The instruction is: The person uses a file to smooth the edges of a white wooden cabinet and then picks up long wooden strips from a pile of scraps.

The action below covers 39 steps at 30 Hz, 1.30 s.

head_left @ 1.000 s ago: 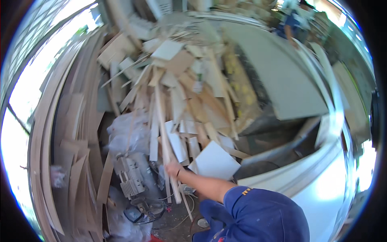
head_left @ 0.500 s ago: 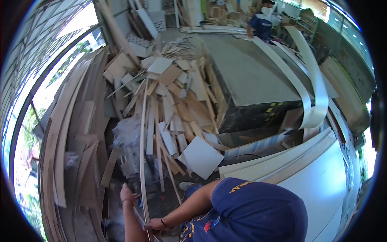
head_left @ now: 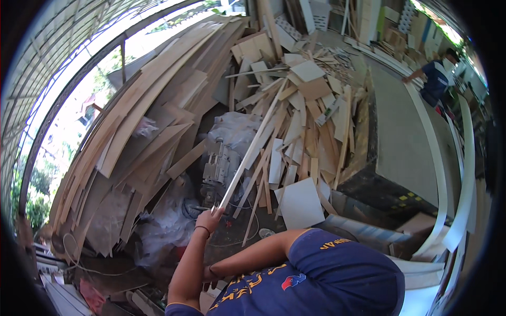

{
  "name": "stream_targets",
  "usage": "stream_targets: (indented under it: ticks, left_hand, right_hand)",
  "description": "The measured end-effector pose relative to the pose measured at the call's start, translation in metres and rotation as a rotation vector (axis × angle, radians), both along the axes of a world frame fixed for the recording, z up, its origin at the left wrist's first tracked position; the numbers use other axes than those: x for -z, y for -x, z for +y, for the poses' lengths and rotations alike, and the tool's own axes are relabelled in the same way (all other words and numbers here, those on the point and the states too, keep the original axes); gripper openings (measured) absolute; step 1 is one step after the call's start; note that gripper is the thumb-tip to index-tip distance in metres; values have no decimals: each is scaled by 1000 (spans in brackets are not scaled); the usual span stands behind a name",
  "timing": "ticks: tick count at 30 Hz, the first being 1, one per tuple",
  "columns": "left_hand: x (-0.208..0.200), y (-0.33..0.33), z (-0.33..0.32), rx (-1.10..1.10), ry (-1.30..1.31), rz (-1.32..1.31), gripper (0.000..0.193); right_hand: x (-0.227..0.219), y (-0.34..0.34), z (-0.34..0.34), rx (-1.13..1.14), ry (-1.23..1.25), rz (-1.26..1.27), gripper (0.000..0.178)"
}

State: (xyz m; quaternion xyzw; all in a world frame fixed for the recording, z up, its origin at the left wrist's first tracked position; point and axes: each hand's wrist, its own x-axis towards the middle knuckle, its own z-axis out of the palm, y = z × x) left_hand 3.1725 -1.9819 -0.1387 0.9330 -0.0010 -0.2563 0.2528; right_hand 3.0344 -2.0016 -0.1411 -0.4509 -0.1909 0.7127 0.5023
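Left hand [head_left: 210, 217]: wrapped round near end of long pale strip [head_left: 249, 152] | right hand [head_left: 207, 281]: lower, partly hidden, grip cannot be told | strip's long axis: ahead, slanting rightward toward scrap pile [head_left: 303, 129] | nearer hand: left

A concrete floor [head_left: 237, 234] carries a heap of mixed wood and board offcuts [head_left: 303, 118], spread beside the left edge of a large grey-topped table [head_left: 398, 131]. Nearer on that floor, left of the heap, sit a grey motor-like machine [head_left: 216, 163], crumpled clear plastic sheeting [head_left: 163, 237] and a thin pale cable [head_left: 258, 226] in a loose curve. Across the right half of the tabletop lies a long white strip [head_left: 429, 126], bending down past the near edge.
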Motion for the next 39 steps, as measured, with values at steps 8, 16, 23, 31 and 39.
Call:
stream_targets:
  ticks: [8, 16, 23, 31, 39]
  left_hand:
    - [-50, 129, 122, -154, 70, 97, 59]
    - [-85, 151, 80, -212, -90, -56, 60]
    - [-83, 161, 57, -389, -213, -83, 67]
    - [-94, 190, 68, -246, -20, -141, 73]
    - [-81, 248, 81, -371, -129, -210, 32]
  right_hand:
    - [-47, -175, -155, 402, 143, -1082, 40]
    - [85, -286, -214, -19, -28, -1969, 32]
    - [0, -115, -105, -455, -320, -1615, 23]
    - [-33, -112, -66, -359, -405, -1555, 24]
    - [4, -209, -111, -543, -253, -1589, 42]
